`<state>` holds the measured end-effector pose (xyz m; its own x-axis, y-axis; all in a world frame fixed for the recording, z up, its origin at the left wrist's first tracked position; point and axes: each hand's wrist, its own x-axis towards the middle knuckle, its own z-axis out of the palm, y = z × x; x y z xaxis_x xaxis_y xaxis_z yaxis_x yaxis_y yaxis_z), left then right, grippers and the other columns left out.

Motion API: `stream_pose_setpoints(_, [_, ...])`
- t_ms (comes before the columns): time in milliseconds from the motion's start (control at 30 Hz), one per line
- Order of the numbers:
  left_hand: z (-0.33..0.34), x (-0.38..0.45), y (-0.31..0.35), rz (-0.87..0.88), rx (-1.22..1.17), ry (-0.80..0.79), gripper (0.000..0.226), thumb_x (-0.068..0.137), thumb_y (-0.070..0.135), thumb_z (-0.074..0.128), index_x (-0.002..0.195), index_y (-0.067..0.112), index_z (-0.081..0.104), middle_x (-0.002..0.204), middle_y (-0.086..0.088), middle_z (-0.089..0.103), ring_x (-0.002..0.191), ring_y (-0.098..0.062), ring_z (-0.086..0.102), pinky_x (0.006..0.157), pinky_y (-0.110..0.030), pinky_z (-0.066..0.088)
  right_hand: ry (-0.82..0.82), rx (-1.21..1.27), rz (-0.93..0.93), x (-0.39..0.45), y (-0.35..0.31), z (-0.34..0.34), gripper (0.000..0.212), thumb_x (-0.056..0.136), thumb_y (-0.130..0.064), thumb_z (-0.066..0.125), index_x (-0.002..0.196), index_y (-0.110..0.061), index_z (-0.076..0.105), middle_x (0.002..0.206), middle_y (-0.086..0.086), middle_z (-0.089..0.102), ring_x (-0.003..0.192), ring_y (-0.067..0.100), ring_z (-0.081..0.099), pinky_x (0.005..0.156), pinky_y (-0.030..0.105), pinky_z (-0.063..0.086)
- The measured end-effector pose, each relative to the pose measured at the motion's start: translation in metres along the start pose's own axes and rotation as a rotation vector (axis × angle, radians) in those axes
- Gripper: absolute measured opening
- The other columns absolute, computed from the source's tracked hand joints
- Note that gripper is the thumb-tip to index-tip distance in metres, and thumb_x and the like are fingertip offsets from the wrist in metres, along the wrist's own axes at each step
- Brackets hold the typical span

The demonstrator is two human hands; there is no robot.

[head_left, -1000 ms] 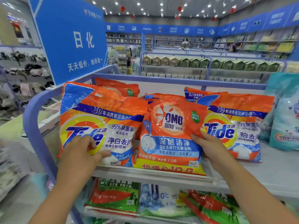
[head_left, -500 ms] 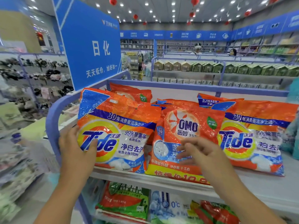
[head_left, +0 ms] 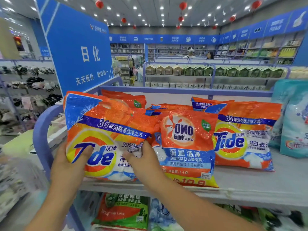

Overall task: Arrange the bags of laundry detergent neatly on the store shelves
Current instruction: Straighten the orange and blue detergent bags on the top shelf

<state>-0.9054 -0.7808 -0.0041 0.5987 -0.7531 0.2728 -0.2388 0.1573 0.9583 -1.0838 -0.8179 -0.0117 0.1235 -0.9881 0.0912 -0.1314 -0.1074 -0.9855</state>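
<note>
An orange Tide detergent bag (head_left: 106, 130) leans at the left end of the top shelf (head_left: 250, 187). My left hand (head_left: 70, 164) grips its lower left side, thumb on the front. My right hand (head_left: 141, 159) pinches its lower right part, and the plastic crumples there. To its right stands an orange OMO bag (head_left: 186, 144), then a second Tide bag (head_left: 245, 135). More orange bags (head_left: 126, 99) lie behind them, partly hidden.
Pale teal detergent bags (head_left: 293, 119) stand at the right end of the shelf. A blue sign (head_left: 78, 52) rises behind the shelf's rounded blue left rail (head_left: 41, 130). Green and orange bags (head_left: 123, 210) fill the lower shelf. Two people (head_left: 198, 53) stand far back among aisles.
My right hand has left the OMO bag and moved left onto the left Tide bag. Both hands now hold that bag, which is raised and crumpled. The camera has moved closer.
</note>
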Motion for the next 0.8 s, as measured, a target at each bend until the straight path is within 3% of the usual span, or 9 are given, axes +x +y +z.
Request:
stream_pose_setpoints(100, [-0.002, -0.014, 0.030, 0.127, -0.008, 0.027, 0.033, 0.091, 0.026, 0.071, 0.122, 0.030, 0.057, 0.098, 0.019, 0.066, 0.076, 0.007, 0.065, 0.066, -0.024, 0.050, 0.034, 0.147, -0.141, -0.011, -0.023, -0.016, 0.027, 0.092, -0.023, 0.072, 0.112, -0.034, 0.060, 0.110, -0.016, 0.071, 0.101, 0.002, 0.067, 0.093, 0.033, 0.054])
stream_pose_setpoints(167, [0.000, -0.020, 0.052, 0.183, -0.016, 0.006, 0.034, 0.089, 0.031, 0.071, 0.118, 0.037, 0.055, 0.093, 0.024, 0.064, 0.073, 0.012, 0.063, 0.065, -0.021, 0.047, 0.061, 0.241, -0.219, -0.016, -0.043, -0.034, 0.023, 0.091, -0.017, 0.072, 0.108, -0.031, 0.064, 0.108, -0.011, 0.074, 0.101, 0.009, 0.070, 0.091, 0.039, 0.057])
stream_pose_setpoints(300, [0.020, -0.035, 0.082, 0.208, -0.098, -0.135, 0.035, 0.076, 0.044, 0.079, 0.106, 0.042, 0.062, 0.086, 0.028, 0.071, 0.078, 0.009, 0.067, 0.067, -0.020, 0.050, 0.199, 0.360, -0.266, -0.018, -0.067, -0.087, 0.019, 0.087, -0.007, 0.073, 0.097, -0.023, 0.070, 0.101, 0.004, 0.078, 0.095, 0.026, 0.074, 0.084, 0.046, 0.060])
stream_pose_setpoints(400, [0.055, -0.047, 0.092, 0.136, -0.127, -0.309, 0.032, 0.070, 0.051, 0.081, 0.097, 0.042, 0.065, 0.082, 0.032, 0.072, 0.079, 0.011, 0.068, 0.079, -0.035, 0.055, 0.269, 0.405, -0.252, -0.025, -0.069, -0.136, 0.018, 0.084, -0.005, 0.074, 0.091, -0.021, 0.072, 0.100, 0.010, 0.077, 0.092, 0.029, 0.073, 0.082, 0.048, 0.058])
stream_pose_setpoints(467, [0.084, -0.057, 0.097, 0.043, -0.162, -0.455, 0.030, 0.066, 0.051, 0.075, 0.092, 0.040, 0.065, 0.079, 0.028, 0.073, 0.082, -0.001, 0.072, 0.073, -0.035, 0.056, 0.313, 0.444, -0.208, -0.033, -0.063, -0.169, 0.019, 0.083, -0.005, 0.075, 0.084, -0.024, 0.075, 0.097, 0.010, 0.078, 0.087, 0.030, 0.074, 0.080, 0.049, 0.058])
stream_pose_setpoints(533, [0.113, -0.073, 0.101, 0.024, -0.175, -0.585, 0.030, 0.070, 0.050, 0.076, 0.094, 0.041, 0.062, 0.077, 0.032, 0.071, 0.086, -0.001, 0.072, 0.066, -0.021, 0.054, 0.360, 0.489, -0.157, -0.042, -0.054, -0.204, 0.017, 0.079, -0.007, 0.077, 0.085, -0.023, 0.075, 0.096, 0.010, 0.077, 0.081, 0.030, 0.074, 0.077, 0.051, 0.059])
stream_pose_setpoints(633, [0.151, -0.105, 0.105, 0.064, -0.103, -0.789, 0.035, 0.077, 0.047, 0.079, 0.092, 0.049, 0.048, 0.080, 0.040, 0.060, 0.090, 0.021, 0.060, 0.063, -0.002, 0.043, 0.426, 0.495, -0.087, -0.059, -0.043, -0.258, 0.031, 0.068, -0.015, 0.080, 0.097, -0.019, 0.072, 0.096, 0.014, 0.077, 0.071, 0.028, 0.074, 0.071, 0.053, 0.059])
stream_pose_setpoints(700, [0.178, -0.130, 0.106, 0.063, -0.057, -0.875, 0.038, 0.080, 0.034, 0.079, 0.092, 0.049, 0.046, 0.084, 0.042, 0.054, 0.079, 0.030, 0.054, 0.058, 0.003, 0.040, 0.450, 0.485, -0.057, -0.068, -0.035, -0.292, 0.033, 0.067, -0.015, 0.079, 0.099, -0.018, 0.071, 0.093, 0.015, 0.077, 0.065, 0.027, 0.074, 0.066, 0.054, 0.060])
stream_pose_setpoints(800, [0.222, -0.158, 0.102, 0.047, -0.083, -0.832, 0.040, 0.077, 0.033, 0.083, 0.100, 0.048, 0.055, 0.097, 0.030, 0.068, 0.084, 0.021, 0.062, 0.059, 0.002, 0.043, 0.472, 0.443, -0.034, -0.076, -0.022, -0.339, 0.019, 0.072, -0.014, 0.078, 0.090, -0.019, 0.071, 0.088, 0.014, 0.077, 0.062, 0.026, 0.073, 0.062, 0.051, 0.060])
